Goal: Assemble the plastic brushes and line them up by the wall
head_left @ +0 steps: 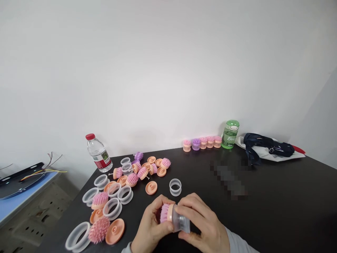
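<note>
Pink-bristled brush head (164, 213): held over the tabletop (273, 211), bristles leftward
Clear plastic collar (181, 224): against its right side, axis roughly sideways
Left hand (153, 226): fingers grasping the brush head
Right hand (204, 222): nearer the collar, fingers grasping it

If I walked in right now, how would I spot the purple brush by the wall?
Find the black table against the white wall, then the green bottle at its back edge. Just left of that bottle stands a row of five small brushes. Yours is the purple brush, second from the left; its four neighbours are all pink on peach bases.
</note>
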`<move>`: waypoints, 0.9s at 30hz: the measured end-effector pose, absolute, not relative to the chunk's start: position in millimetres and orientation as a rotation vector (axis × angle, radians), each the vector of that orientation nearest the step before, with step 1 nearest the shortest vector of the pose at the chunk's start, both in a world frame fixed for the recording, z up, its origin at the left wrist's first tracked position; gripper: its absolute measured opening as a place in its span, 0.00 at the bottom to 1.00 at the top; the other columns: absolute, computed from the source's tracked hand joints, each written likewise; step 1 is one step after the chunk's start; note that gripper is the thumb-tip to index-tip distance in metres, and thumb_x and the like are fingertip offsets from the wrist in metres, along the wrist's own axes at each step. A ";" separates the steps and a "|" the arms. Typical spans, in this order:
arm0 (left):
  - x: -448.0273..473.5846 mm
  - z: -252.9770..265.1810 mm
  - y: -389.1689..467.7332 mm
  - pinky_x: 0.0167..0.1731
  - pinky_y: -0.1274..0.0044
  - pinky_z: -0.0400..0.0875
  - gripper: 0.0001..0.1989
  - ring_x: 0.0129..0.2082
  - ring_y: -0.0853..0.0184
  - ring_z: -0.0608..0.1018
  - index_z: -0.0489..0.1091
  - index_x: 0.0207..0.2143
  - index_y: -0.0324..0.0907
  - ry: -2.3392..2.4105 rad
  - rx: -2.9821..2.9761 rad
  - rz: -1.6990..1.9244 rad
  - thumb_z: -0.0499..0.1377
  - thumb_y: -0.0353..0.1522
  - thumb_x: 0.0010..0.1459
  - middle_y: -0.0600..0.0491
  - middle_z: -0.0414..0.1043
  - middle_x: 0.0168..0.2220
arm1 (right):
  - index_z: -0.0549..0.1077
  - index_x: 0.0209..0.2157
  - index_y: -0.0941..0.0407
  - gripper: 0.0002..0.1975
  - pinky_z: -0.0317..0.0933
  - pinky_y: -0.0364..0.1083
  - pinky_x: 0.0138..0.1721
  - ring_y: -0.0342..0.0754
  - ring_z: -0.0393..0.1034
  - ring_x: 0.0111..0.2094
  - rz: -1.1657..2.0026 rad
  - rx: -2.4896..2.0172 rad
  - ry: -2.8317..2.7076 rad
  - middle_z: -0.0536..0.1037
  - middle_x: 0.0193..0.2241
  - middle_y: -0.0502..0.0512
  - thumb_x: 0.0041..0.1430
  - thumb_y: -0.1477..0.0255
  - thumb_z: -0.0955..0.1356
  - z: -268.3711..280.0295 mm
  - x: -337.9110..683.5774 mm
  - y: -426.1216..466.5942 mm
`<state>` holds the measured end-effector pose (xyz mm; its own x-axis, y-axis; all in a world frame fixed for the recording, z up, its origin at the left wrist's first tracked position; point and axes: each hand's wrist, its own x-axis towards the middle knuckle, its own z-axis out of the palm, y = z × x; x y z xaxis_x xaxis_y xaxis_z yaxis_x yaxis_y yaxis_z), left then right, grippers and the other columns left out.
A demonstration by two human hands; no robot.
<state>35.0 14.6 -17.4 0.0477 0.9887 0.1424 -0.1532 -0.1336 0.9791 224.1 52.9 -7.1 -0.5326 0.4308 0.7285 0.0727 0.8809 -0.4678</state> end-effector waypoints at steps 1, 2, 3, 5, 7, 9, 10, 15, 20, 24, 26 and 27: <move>35.9 -18.0 14.0 0.26 0.81 0.60 0.31 0.25 0.73 0.65 0.73 0.36 0.40 0.972 1.195 1.322 0.73 0.51 0.34 0.57 0.69 0.27 | 0.70 0.50 0.56 0.13 0.70 0.51 0.39 0.54 0.70 0.40 0.431 -0.334 -2.082 0.77 0.40 0.61 0.65 0.70 0.67 -4.9 223.6 51.8; 37.0 -19.3 13.5 0.25 0.81 0.61 0.32 0.24 0.73 0.66 0.73 0.36 0.40 0.949 1.164 1.300 0.73 0.51 0.34 0.57 0.69 0.27 | 0.70 0.50 0.55 0.11 0.70 0.50 0.39 0.53 0.71 0.40 0.376 -0.303 -2.064 0.78 0.40 0.60 0.66 0.73 0.66 -2.6 223.0 50.4; 38.3 -21.4 12.9 0.24 0.81 0.62 0.32 0.23 0.73 0.67 0.72 0.35 0.40 0.922 1.132 1.269 0.72 0.53 0.34 0.56 0.70 0.26 | 0.70 0.49 0.55 0.11 0.70 0.49 0.39 0.53 0.71 0.40 0.313 -0.270 -2.047 0.79 0.39 0.59 0.66 0.76 0.65 -0.4 222.4 48.9; 41.0 -26.4 12.0 0.20 0.82 0.62 0.32 0.19 0.74 0.67 0.70 0.35 0.40 0.865 1.074 1.191 0.68 0.56 0.38 0.57 0.69 0.21 | 0.71 0.48 0.54 0.12 0.69 0.49 0.40 0.52 0.73 0.40 0.170 -0.195 -2.028 0.81 0.36 0.56 0.66 0.79 0.65 3.1 221.5 46.1; 43.0 -29.7 11.7 0.17 0.83 0.59 0.31 0.16 0.74 0.66 0.69 0.35 0.41 0.821 1.054 1.172 0.66 0.57 0.40 0.58 0.67 0.18 | 0.70 0.49 0.54 0.13 0.69 0.50 0.41 0.52 0.73 0.40 0.077 -0.175 -2.050 0.83 0.35 0.55 0.65 0.79 0.67 4.0 221.8 44.8; 43.6 -28.9 11.8 0.21 0.84 0.60 0.31 0.20 0.74 0.67 0.70 0.36 0.42 0.827 1.105 1.252 0.71 0.53 0.37 0.58 0.69 0.22 | 0.70 0.50 0.54 0.14 0.69 0.50 0.40 0.53 0.74 0.41 0.086 -0.264 -2.094 0.82 0.38 0.57 0.63 0.79 0.67 1.7 223.3 45.7; 43.3 -27.2 11.8 0.24 0.83 0.62 0.30 0.24 0.74 0.68 0.71 0.37 0.42 0.839 1.157 1.310 0.73 0.50 0.35 0.57 0.69 0.26 | 0.70 0.50 0.54 0.15 0.69 0.51 0.39 0.54 0.74 0.41 0.116 -0.326 -2.112 0.82 0.40 0.59 0.63 0.78 0.67 -0.6 224.3 47.0; 39.8 -17.1 8.5 0.36 0.75 0.66 0.25 0.37 0.64 0.72 0.75 0.41 0.48 0.868 1.483 1.403 0.74 0.44 0.40 0.50 0.68 0.42 | 0.68 0.48 0.56 0.26 0.67 0.47 0.26 0.49 0.71 0.22 0.586 -0.650 -2.166 0.78 0.26 0.52 0.50 0.59 0.73 -12.7 228.2 54.8; 39.4 -15.3 5.0 0.37 0.73 0.67 0.20 0.39 0.61 0.73 0.75 0.40 0.50 0.835 1.554 1.371 0.74 0.39 0.43 0.50 0.68 0.44 | 0.63 0.48 0.55 0.27 0.50 0.35 0.10 0.38 0.55 0.09 1.637 -0.825 -1.924 0.69 0.16 0.42 0.61 0.47 0.60 -19.5 225.3 57.2; 40.9 -13.9 7.4 0.35 0.75 0.67 0.22 0.37 0.63 0.73 0.75 0.38 0.46 0.856 1.466 1.401 0.75 0.40 0.39 0.50 0.69 0.42 | 0.58 0.53 0.59 0.38 0.54 0.36 0.09 0.40 0.60 0.10 1.930 -0.775 -1.732 0.73 0.18 0.48 0.62 0.41 0.47 -23.5 222.7 58.0; 41.1 -12.9 9.1 0.33 0.76 0.67 0.26 0.35 0.65 0.72 0.73 0.39 0.45 0.888 1.333 1.423 0.75 0.42 0.38 0.52 0.70 0.40 | 0.59 0.55 0.58 0.40 0.67 0.43 0.20 0.44 0.69 0.18 1.599 -0.684 -1.843 0.76 0.26 0.53 0.58 0.38 0.52 -22.1 224.6 59.2; 41.1 -12.5 9.8 0.32 0.77 0.67 0.27 0.34 0.66 0.72 0.72 0.40 0.45 0.913 1.262 1.439 0.75 0.42 0.38 0.52 0.70 0.39 | 0.60 0.55 0.56 0.40 0.71 0.47 0.27 0.47 0.73 0.24 1.376 -0.640 -1.914 0.77 0.32 0.56 0.56 0.37 0.57 -20.8 226.2 59.8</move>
